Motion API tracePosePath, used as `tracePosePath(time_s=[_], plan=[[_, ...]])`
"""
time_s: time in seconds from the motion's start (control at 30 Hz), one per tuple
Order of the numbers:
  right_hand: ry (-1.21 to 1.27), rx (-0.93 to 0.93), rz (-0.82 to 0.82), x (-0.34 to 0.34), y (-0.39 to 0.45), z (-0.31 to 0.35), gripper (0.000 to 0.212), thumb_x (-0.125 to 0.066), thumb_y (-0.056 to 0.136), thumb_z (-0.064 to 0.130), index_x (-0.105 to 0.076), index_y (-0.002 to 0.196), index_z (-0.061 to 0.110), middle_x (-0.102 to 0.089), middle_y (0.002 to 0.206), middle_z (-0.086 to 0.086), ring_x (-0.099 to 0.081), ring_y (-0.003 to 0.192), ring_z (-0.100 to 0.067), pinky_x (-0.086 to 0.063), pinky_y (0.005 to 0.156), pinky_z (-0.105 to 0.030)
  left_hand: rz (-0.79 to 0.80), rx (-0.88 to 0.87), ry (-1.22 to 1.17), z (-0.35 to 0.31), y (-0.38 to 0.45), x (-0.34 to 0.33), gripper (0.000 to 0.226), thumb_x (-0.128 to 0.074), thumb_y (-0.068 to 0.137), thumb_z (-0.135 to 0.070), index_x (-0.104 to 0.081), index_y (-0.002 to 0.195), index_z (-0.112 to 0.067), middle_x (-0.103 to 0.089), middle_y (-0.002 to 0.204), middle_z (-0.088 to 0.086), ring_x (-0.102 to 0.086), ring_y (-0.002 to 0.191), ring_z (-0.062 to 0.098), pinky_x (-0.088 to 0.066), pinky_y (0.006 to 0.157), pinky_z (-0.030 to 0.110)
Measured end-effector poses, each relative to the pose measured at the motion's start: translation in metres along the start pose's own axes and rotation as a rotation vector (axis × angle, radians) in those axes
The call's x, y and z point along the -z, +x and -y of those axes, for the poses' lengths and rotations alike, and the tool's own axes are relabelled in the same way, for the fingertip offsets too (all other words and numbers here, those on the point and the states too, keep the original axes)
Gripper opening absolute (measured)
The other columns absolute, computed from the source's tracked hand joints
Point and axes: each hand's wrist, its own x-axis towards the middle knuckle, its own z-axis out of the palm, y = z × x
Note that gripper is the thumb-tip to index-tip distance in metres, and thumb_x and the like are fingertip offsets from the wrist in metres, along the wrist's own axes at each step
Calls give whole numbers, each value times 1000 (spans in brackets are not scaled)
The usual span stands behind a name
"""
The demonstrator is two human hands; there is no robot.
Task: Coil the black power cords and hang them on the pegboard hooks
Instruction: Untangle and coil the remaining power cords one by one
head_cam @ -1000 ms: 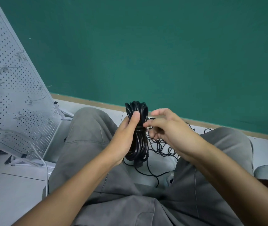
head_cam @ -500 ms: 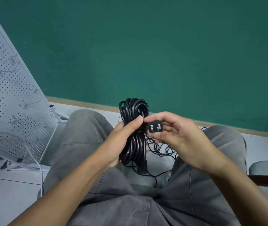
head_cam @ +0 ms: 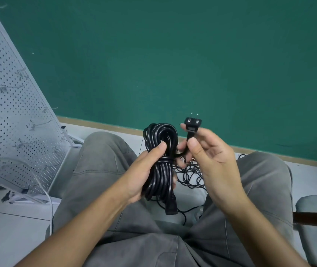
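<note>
The pegboard (head_cam: 9,112) is leaning at your 9 o'clock, its hooks (head_cam: 48,109) bare. Your left hand (head_cam: 144,170) is gripping the coiled cord (head_cam: 160,160) at centre, fingers wrapped round it. At 1 o'clock, your right hand (head_cam: 207,155) is pinching the plug (head_cam: 192,124). Judged step: securing the loose end; next, tuck it, then hang.

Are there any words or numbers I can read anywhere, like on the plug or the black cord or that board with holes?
None can be read.
Plug held by the right hand: no clear letters, too small to tell.
Coiled cord gripped by the left hand: plain black, no print visible.
Pegboard: only holes and hooks, no labels.
Green wall: no signs.
</note>
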Motion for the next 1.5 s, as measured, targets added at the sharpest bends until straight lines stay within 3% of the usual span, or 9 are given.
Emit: tracePosePath(time_s=[0.13,0.33,0.43,0.57,0.73,0.9,1.2,1.37,1.5], plan=[[-3,85,-231,-8,-4,-3,20,-64,95,1,-63,109,16,-77,88,-9,-70,78,-12,-54,67,-18,-40,-52,29,1,0,-3,46,-57,95,-47,-73,126,-17,-73,120,9,-69,89,21,-60,62,37],[-122,156,-417,-12,-5,-13,28,-67,96,2,-54,113,19,-75,84,-8,-75,75,-10,-53,75,-18,-158,-58,-16,1,1,-11,60,-51,96,-43,-60,128,7,-75,92,11,-61,63,21,-57,51,35],[-346,266,-332,-14,-7,-25,35,-64,98,2,-59,122,28,-71,89,3,-75,80,-6,-53,79,-16,-221,-49,-26,0,1,-10,60,-52,95,-46,-60,128,3,-74,83,11,-62,60,22,-55,49,34],[-825,446,-169,-5,-4,-38,42,-58,100,1,-60,141,11,-65,92,1,-72,86,-9,-42,80,-5,-275,-53,-2,2,3,-6,51,-48,103,-45,-66,125,-3,-74,103,16,-67,73,24,-57,59,36],[-992,340,5,-5,-1,-40,51,-46,98,11,-53,148,21,-51,93,-3,-54,85,-26,-58,72,-46,-309,-100,56,8,5,-8,54,-47,101,-49,-66,126,-5,-73,114,22,-71,95,34,-60,79,42],[-1169,276,65,-10,-1,-30,53,-46,94,8,-56,146,13,-53,85,-6,-53,79,-28,-52,68,-41,-418,-134,62,15,6,-14,40,-50,100,-46,-66,125,-20,-76,119,5,-70,117,21,-52,106,45],[-1169,177,85,-14,6,-28,48,-48,99,7,-54,147,11,-58,87,-9,-57,83,-32,-48,74,-39,-553,-185,167,20,11,-9,27,-53,106,-31,-74,109,-15,-79,105,8,-74,105,26,-51,104,56],[-977,212,-25,-13,6,-39,40,-53,104,14,-55,143,22,-54,82,7,-44,69,-7,-38,68,-27,-615,-206,142,18,12,-1,33,-59,103,-41,-77,98,-13,-75,98,24,-67,102,52,-51,93,70],[-964,307,-52,-11,4,-41,35,-56,100,8,-64,134,13,-62,91,6,-53,79,-7,-41,75,-21,-614,-203,146,18,13,0,34,-57,104,-40,-78,100,-15,-77,99,18,-71,102,45,-52,97,67]])
